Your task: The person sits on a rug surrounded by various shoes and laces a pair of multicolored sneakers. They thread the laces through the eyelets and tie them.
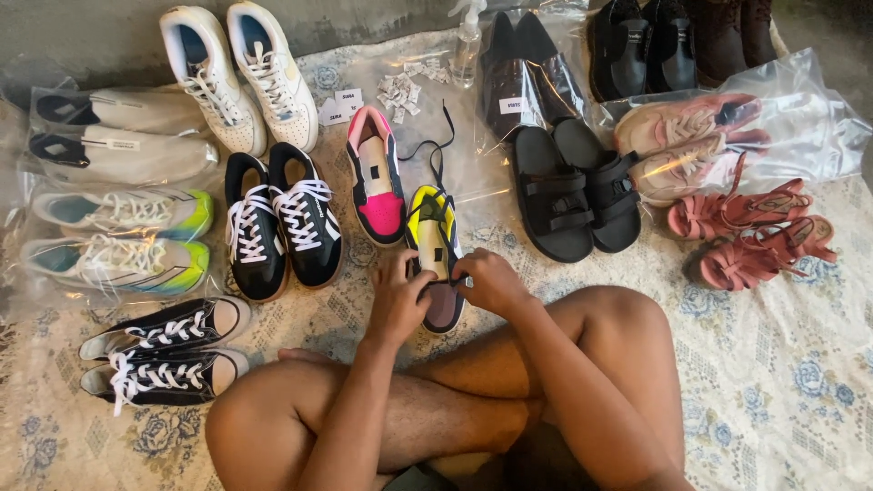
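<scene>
Both hands on the yellow shoe, on the floor sheet just ahead of your crossed legs.
Your left hand and right hand are pinched narrow on its near end. Likely light, soft upper, loose black lace; hold the stiffer sole edge.

Toe of yellow-and-black shoe: covered by left hand and right hand. Fingers' grip: not discernible. Dark boots, top right: cut off by upper edge. Bagged sneakers, far left: blurred behind plastic. Small paper tags: too small to make out.
</scene>
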